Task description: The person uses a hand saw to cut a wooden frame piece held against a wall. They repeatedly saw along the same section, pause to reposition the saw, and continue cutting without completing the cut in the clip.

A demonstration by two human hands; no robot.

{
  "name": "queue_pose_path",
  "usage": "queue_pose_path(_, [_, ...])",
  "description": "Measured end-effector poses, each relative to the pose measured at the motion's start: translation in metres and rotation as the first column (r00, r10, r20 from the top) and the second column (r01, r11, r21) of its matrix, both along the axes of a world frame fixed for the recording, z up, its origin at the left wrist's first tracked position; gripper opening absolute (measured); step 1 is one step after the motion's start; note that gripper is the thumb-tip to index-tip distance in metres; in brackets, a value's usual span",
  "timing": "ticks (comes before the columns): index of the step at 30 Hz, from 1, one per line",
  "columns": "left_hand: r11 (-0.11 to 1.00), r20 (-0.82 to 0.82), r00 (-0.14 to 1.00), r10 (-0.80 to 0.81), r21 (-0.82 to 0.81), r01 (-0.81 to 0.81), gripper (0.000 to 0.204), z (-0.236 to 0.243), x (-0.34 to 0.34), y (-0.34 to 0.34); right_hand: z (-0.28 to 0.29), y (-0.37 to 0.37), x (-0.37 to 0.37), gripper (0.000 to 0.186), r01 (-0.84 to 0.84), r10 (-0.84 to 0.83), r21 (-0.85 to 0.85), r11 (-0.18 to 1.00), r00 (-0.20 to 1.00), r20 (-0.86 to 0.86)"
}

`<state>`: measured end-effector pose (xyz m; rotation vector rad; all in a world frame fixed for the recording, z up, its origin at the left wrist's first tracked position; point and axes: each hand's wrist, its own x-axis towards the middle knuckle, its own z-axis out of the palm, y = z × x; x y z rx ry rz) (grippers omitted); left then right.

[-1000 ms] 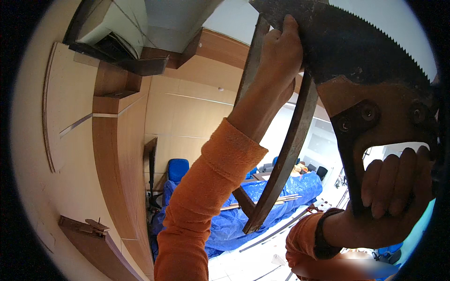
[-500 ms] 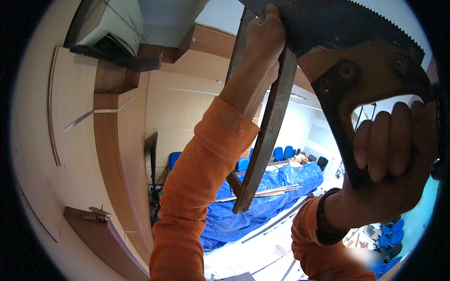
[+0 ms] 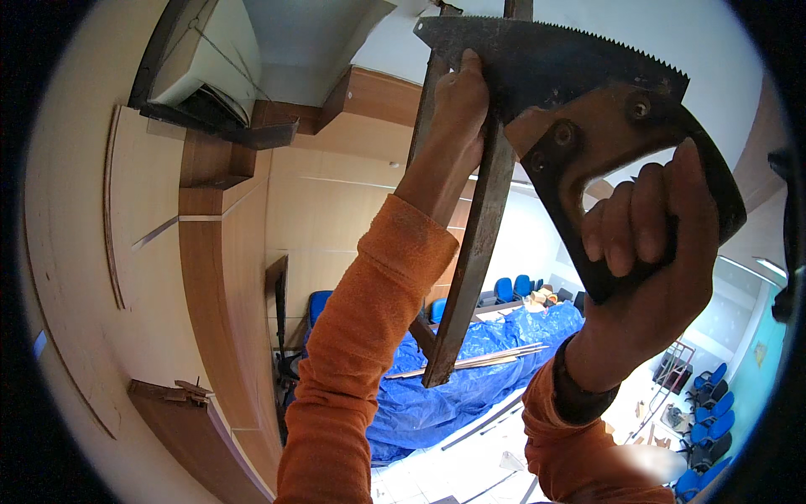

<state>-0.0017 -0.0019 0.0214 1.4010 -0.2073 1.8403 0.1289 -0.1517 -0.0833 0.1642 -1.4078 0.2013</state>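
1. Firmly, the right hand (image 3: 651, 286) is grasping the dark handle (image 3: 724, 197) of a handsaw (image 3: 579, 67), its fingers curling through the opening and 1 digit lying up along the rear. This full wrap is probably giving control over the saw's angle.

2. The left hand (image 3: 457, 109) is reaching up beside the blade, 1 digit resting against it or just beside it near the toe. Its other fingers are mostly hiding from view (I cannot tell whether they are gripping a bar, the blade or both), but it is likely steadying something.

3. The saw is sitting raised before the person, crossing in front of a dark frame (image 3: 472, 269). Its long axis is running from upper left to lower right: the narrow toe is pointing left and slightly up, while the handle is ending low on the right. The teeth are facing upward.

4. Behind it, the frame's 2 long bars are slanting steeply downward, a crosspiece (image 3: 424, 336) joining them near the lower end. Whatever is supporting the top is not showing clearly.

5. Farther off, a blue tarp (image 3: 470, 403) is draping over something, perhaps for shielding it from dust, and wooden strips (image 3: 491, 359) are lying on top.
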Motion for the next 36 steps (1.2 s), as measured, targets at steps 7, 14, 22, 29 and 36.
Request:
queue_pose_path(7, [0.997, 0.047, 0.995, -0.083, -0.003, 0.083, 0.047, 0.000, -0.001, 0.000, 0.001, 0.002, -0.009, 0.032, -0.009, 0.005, 0.089, 0.996, 0.999, 0.037])
queue_pose_path(14, [0.996, 0.090, 0.993, -0.081, -0.017, 0.083, 0.046, -0.001, -0.003, -0.003, 0.001, 0.010, -0.011, 0.024, -0.133, 0.128, 0.069, 0.989, 0.989, 0.070])
queue_pose_path(22, [0.995, 0.086, 0.992, -0.095, 0.013, 0.095, 0.044, 0.001, -0.005, 0.000, 0.004, 0.016, -0.007, 0.026, -0.103, 0.078, 0.163, 0.981, 0.986, 0.150])
queue_pose_path(29, [0.996, 0.090, 0.991, -0.094, 0.004, 0.094, 0.042, 0.004, -0.005, 0.000, 0.006, 0.015, -0.010, 0.025, -0.151, 0.136, 0.138, 0.979, 0.984, 0.112])
queue_pose_path(36, [0.998, 0.108, 0.992, -0.065, -0.004, 0.066, 0.040, 0.009, -0.001, -0.002, 0.007, 0.006, -0.008, 0.025, -0.133, 0.123, 0.128, 0.983, 0.989, 0.081])
